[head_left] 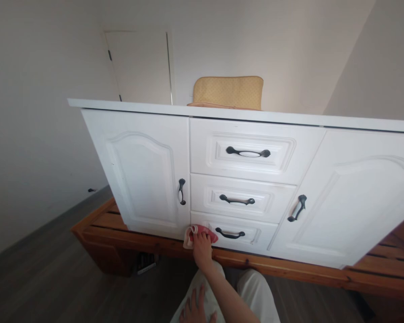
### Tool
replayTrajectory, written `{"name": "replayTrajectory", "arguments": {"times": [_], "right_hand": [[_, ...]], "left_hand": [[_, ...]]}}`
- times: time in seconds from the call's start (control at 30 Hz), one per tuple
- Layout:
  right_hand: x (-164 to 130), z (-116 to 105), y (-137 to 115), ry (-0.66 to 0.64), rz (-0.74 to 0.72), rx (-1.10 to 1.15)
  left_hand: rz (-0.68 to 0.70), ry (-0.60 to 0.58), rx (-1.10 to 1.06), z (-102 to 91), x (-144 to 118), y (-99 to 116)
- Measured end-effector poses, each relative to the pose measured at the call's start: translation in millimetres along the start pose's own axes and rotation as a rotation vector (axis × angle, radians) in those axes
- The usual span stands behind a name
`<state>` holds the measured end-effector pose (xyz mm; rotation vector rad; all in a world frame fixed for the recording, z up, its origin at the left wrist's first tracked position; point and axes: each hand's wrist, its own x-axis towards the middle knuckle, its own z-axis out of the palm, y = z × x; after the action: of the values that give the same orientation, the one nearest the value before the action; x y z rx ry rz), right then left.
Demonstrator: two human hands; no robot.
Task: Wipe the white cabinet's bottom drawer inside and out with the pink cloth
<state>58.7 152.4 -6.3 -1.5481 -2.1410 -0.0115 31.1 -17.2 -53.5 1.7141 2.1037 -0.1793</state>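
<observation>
A pale wall point(47, 112) fills the left of the frame, meeting dark floor point(20, 278) that spreads over the lower left, between the wall and the end of the bench point(107, 220). The bench's wooden front edge runs across the lower frame, sloping down rightward. On it stands a white cabinet point(242, 179), set back so a strip of wood shows before its base; its doors and drawers are closed.

At bottom centre the left hand point(195, 307) lies on the trousers point(257, 291), fingers spread, holding nothing visible. Above it, the pink and white cloth point(189, 236) is bunched against the lower left corner of the bottom drawer. The right hand point(203, 246) has the cloth under half-bent fingers, just left of the drawer's dark handle point(230, 233).

Upper centre, a tan pad point(228, 92) rises behind the cabinet's top edge, which runs out of frame at right.
</observation>
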Motion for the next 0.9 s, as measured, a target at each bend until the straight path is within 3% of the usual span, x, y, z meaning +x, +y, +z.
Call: {"name": "replayTrajectory", "arguments": {"times": [0.1, 0.2, 0.3, 0.43, 0.53, 0.63, 0.77, 0.9], "right_hand": [[-24.3, 8.0, 31.7, -0.092, 0.07, -0.08], [-48.4, 0.8, 71.5, -0.111, 0.1, -0.108], [-79.8, -18.0, 123.3, -0.112, 0.12, -0.102], [-123.1, -51.1, 199.4, -0.11, 0.258, -0.099], [-133.1, -80.0, 233.7, -0.017, 0.226, 0.041], [-115.2, -113.1, 231.0, 0.128, 0.221, 0.169], [-73.7, -154.2, 194.5, 0.287, 0.371, 0.315], [-59.6, -175.0, 169.7, 0.371, 0.48, 0.619]], "left_hand": [[0.022, 0.009, -0.007, -1.8, -0.6, -0.6], [0.035, 0.036, -0.008, -4.3, -5.6, -2.0], [0.05, 0.065, -0.026, -7.6, -12.9, -3.1], [0.063, 0.112, -0.06, -10.2, -17.8, -2.7], [0.059, 0.123, -0.058, -10.5, -17.4, -1.0], [0.064, 0.127, -0.05, -11.2, -18.4, 0.4], [0.067, 0.15, -0.021, -12.7, -22.1, 1.1], [0.068, 0.127, -0.01, -11.7, -19.9, -0.3]]}}
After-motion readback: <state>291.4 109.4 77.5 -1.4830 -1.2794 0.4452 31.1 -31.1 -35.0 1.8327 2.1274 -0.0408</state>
